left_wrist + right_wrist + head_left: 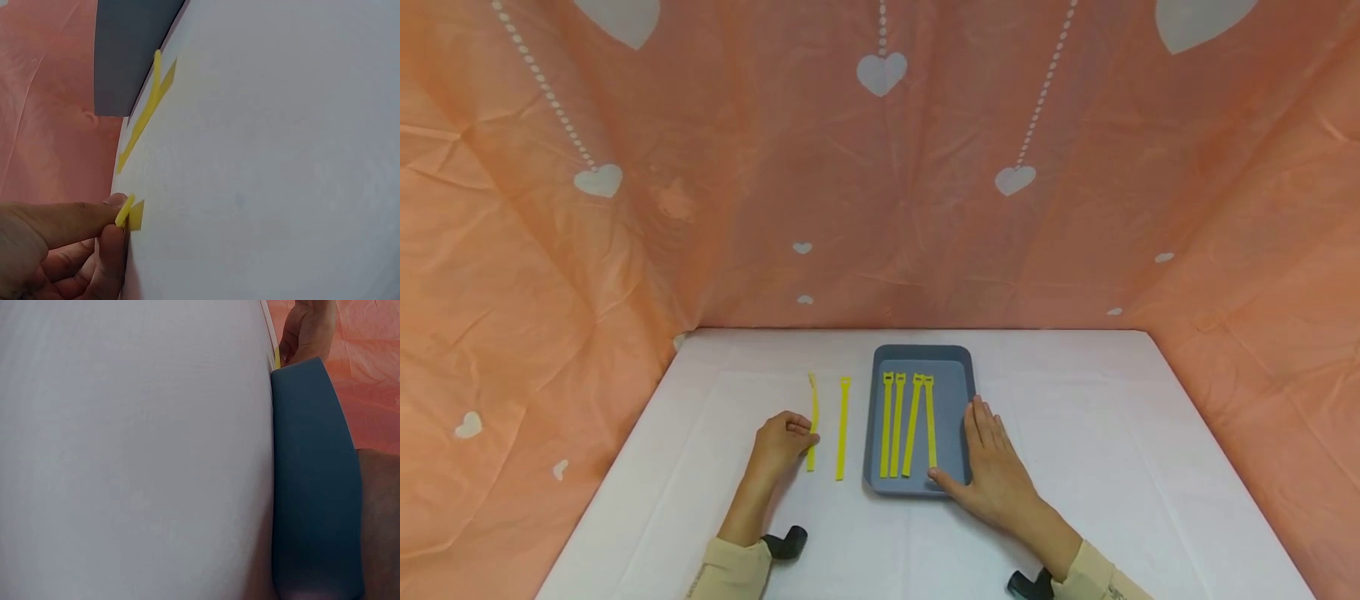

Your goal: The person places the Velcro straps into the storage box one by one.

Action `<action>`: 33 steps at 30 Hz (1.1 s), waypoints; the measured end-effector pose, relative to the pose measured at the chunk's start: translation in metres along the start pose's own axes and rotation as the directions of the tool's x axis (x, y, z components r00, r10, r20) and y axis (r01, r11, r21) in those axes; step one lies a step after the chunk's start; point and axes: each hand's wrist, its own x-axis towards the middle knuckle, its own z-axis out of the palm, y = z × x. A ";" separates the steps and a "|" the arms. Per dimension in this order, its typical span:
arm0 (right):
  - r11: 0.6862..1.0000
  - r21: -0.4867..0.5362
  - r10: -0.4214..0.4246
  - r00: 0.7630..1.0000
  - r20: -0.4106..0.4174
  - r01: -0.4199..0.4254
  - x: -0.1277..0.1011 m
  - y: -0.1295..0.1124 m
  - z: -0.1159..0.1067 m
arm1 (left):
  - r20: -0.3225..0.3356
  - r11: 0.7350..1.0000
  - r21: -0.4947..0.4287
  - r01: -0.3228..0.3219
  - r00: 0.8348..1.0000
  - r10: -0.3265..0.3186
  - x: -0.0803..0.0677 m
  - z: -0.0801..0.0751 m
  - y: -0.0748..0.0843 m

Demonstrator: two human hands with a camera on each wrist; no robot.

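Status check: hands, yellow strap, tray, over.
Left hand pinches the leftmost yellow strap on the table. Right hand flat on the grey tray edge, four straps inside. One loose strap between, nothing blocking.

I pinch a thin yellow strap [812,421] left of the grey tray [957,358]. It lies lengthwise on the white tabletop [1112,433], beside another strap [843,427].

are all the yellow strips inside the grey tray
No, two yellow strips lie on the table left of the grey tray.
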 end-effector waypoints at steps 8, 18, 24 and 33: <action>1.000 0.014 0.005 1.000 -0.004 -0.005 -0.001 0.000 0.000 | -0.012 1.000 -0.003 -0.007 1.000 0.007 0.001 0.002 -0.001; 1.000 0.007 0.002 1.000 -0.005 -0.002 -0.001 0.001 0.000 | 0.004 0.998 -0.057 0.018 1.000 -0.018 0.002 0.002 -0.002; 1.000 -0.003 -0.010 1.000 -0.017 0.010 -0.001 0.001 0.000 | -0.004 0.999 -0.050 0.021 1.000 -0.022 0.003 0.001 -0.001; 1.000 -0.001 -0.015 1.000 0.002 0.015 -0.001 0.003 -0.006 | -0.013 0.999 -0.037 0.009 1.000 -0.009 0.002 -0.002 0.000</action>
